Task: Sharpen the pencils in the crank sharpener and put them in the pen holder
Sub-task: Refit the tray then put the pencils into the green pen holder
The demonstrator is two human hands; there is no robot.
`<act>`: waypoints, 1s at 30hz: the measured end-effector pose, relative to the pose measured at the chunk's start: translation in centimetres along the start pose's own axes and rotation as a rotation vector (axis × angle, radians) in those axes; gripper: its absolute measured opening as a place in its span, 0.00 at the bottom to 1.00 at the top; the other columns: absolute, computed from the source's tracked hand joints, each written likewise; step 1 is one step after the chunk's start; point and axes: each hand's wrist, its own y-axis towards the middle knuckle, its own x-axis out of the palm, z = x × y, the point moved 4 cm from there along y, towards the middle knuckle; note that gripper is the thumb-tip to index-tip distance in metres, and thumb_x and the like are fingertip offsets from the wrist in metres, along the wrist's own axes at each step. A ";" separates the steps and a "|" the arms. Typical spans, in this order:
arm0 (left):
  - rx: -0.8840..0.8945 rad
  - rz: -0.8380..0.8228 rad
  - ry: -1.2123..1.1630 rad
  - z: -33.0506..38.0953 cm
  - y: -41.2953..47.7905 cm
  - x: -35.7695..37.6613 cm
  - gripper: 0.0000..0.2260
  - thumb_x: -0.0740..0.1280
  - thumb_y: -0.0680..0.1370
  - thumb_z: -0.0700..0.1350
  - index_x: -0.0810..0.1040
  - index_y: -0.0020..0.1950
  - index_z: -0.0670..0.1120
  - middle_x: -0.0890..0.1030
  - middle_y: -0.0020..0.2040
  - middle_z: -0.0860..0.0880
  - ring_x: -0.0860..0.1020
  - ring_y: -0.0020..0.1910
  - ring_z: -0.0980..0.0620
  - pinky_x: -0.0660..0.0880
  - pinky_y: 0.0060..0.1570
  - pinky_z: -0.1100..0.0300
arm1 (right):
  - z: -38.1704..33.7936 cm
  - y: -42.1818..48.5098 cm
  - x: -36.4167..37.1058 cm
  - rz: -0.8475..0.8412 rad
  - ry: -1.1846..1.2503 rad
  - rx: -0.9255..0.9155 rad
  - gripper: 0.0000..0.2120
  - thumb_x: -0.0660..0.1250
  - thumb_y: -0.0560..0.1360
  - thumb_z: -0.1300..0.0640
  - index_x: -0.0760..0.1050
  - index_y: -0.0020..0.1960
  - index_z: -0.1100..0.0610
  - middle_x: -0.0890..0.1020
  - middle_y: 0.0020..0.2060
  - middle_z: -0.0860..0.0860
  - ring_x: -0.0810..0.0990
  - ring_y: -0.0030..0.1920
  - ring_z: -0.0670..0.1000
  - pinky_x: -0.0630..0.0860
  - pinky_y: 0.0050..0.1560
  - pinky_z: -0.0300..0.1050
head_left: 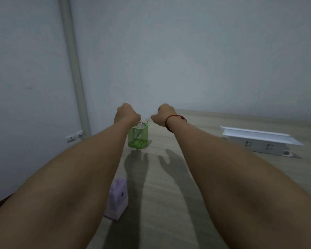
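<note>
A green mesh pen holder [138, 137] stands on the wooden counter [169, 194], toward the far side near the wall. Several pencils [143, 124] stick out of its top, their tips just under the left hand. Nearer the camera, at the counter's left edge, sits a pale purple crank sharpener [118, 198], partly hidden behind the left forearm and well apart from the holder.

Both arms reach straight out above the counter. The left hand [126, 114] hangs above the holder's rim with its back to the camera, fingers bent down and away; whether they are closed or grip anything cannot be told. The right hand [163, 114], with a red string bracelet [174, 121] at the wrist, is also turned away with fingers curled under, and its grip cannot be told either. The two hands are near each other but apart.

To the right, a white power strip [262, 145] lies on the counter with a flat white tray [258, 135] resting on top. A grey wall [187, 51] rises behind.
</note>
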 end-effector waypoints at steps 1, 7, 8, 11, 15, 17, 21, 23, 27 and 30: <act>0.005 0.000 -0.008 0.8 -1.3 -0.6 0.19 0.70 0.74 0.47 0.75 0.60 0.38 0.77 0.60 0.40 0.78 0.57 0.41 0.76 0.52 0.53 | 0.2 -1.3 -1.5 0.017 0.001 0.004 0.20 0.65 0.77 0.57 0.58 0.31 0.56 0.63 0.30 0.51 0.64 0.29 0.49 0.59 0.26 0.42; 0.030 -0.118 -0.060 5.7 -12.1 -0.1 0.19 0.70 0.73 0.48 0.76 0.60 0.38 0.78 0.59 0.40 0.78 0.56 0.40 0.76 0.51 0.54 | 4.2 -11.0 -9.7 0.104 -0.015 0.085 0.19 0.65 0.78 0.55 0.72 0.65 0.64 0.76 0.62 0.59 0.76 0.62 0.59 0.74 0.57 0.46; 0.040 -0.149 -0.056 6.4 -14.1 0.5 0.20 0.70 0.73 0.49 0.76 0.60 0.38 0.78 0.60 0.40 0.78 0.56 0.40 0.76 0.53 0.54 | 5.5 -12.7 -10.7 0.115 -0.034 0.107 0.20 0.65 0.78 0.55 0.72 0.66 0.64 0.76 0.63 0.59 0.76 0.62 0.58 0.74 0.59 0.46; 0.060 -0.243 -0.024 8.2 -20.1 2.7 0.21 0.70 0.72 0.49 0.76 0.60 0.38 0.79 0.59 0.39 0.79 0.55 0.39 0.78 0.51 0.52 | 10.3 -17.3 -13.0 0.133 -0.103 0.171 0.17 0.66 0.77 0.53 0.76 0.61 0.64 0.79 0.57 0.60 0.78 0.58 0.59 0.74 0.55 0.46; 0.075 -0.427 -0.010 9.7 -26.6 6.9 0.17 0.68 0.72 0.47 0.77 0.54 0.36 0.82 0.50 0.39 0.82 0.45 0.42 0.80 0.44 0.53 | 17.8 -23.0 -13.8 0.087 -0.200 0.319 0.09 0.65 0.76 0.54 0.71 0.43 0.59 0.71 0.32 0.54 0.74 0.43 0.57 0.68 0.42 0.43; 0.079 -0.515 -0.019 10.2 -29.2 8.9 0.12 0.68 0.73 0.46 0.77 0.48 0.36 0.83 0.42 0.41 0.82 0.36 0.46 0.81 0.40 0.54 | 20.7 -25.3 -13.7 0.066 -0.232 0.372 0.07 0.64 0.76 0.56 0.74 0.43 0.60 0.74 0.36 0.55 0.74 0.44 0.57 0.69 0.43 0.43; 0.072 -0.609 0.001 11.0 -33.3 12.2 0.18 0.71 0.71 0.53 0.78 0.49 0.38 0.81 0.38 0.43 0.79 0.31 0.47 0.77 0.33 0.59 | 25.0 -28.4 -12.8 0.031 -0.311 0.414 0.14 0.65 0.77 0.58 0.77 0.58 0.65 0.79 0.57 0.62 0.78 0.58 0.60 0.74 0.52 0.45; 0.102 -0.629 0.068 11.3 -34.9 13.6 0.25 0.74 0.66 0.59 0.78 0.50 0.40 0.81 0.45 0.43 0.81 0.42 0.44 0.77 0.39 0.58 | 26.2 -29.4 -12.5 0.037 -0.352 0.419 0.12 0.65 0.77 0.59 0.77 0.58 0.63 0.79 0.58 0.61 0.78 0.58 0.60 0.75 0.55 0.47; 0.186 -0.566 0.188 12.4 -36.3 14.6 0.21 0.78 0.64 0.52 0.76 0.47 0.41 0.80 0.50 0.43 0.81 0.49 0.42 0.77 0.40 0.57 | 26.1 -30.5 -12.9 0.162 -0.435 0.366 0.09 0.63 0.78 0.64 0.77 0.57 0.61 0.80 0.57 0.60 0.79 0.57 0.60 0.76 0.54 0.48; 0.210 -0.533 0.232 13.0 -36.2 14.9 0.12 0.71 0.71 0.43 0.77 0.50 0.40 0.80 0.55 0.39 0.80 0.52 0.41 0.76 0.42 0.56 | 25.3 -30.5 -13.3 0.188 -0.458 0.349 0.12 0.58 0.79 0.68 0.75 0.60 0.64 0.78 0.59 0.61 0.78 0.59 0.61 0.75 0.56 0.50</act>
